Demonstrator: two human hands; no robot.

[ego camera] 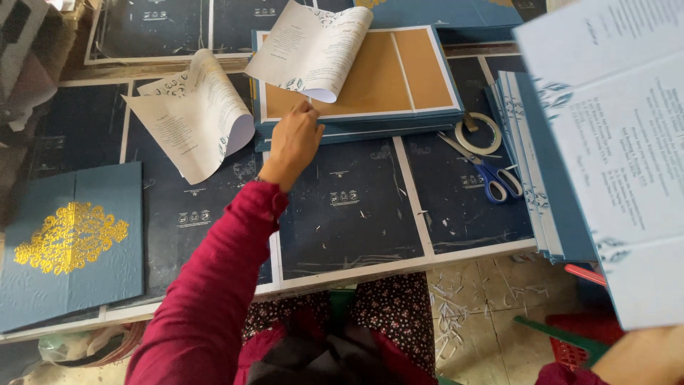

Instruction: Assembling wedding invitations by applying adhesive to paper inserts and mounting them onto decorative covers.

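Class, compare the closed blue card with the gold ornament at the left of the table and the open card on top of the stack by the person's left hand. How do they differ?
The closed blue card lies shut, showing a gold ornament; the open card lies spread, showing tan inner panels. The closed card lies alone on the table; the open card tops a stack, with a curled printed sheet on it, and the left hand reaches it. Both have blue covers.

Blue-handled scissors [483, 168], tape roll [478, 133], closed blue card with gold ornament [71, 242], red plastic basket [586, 335] on floor
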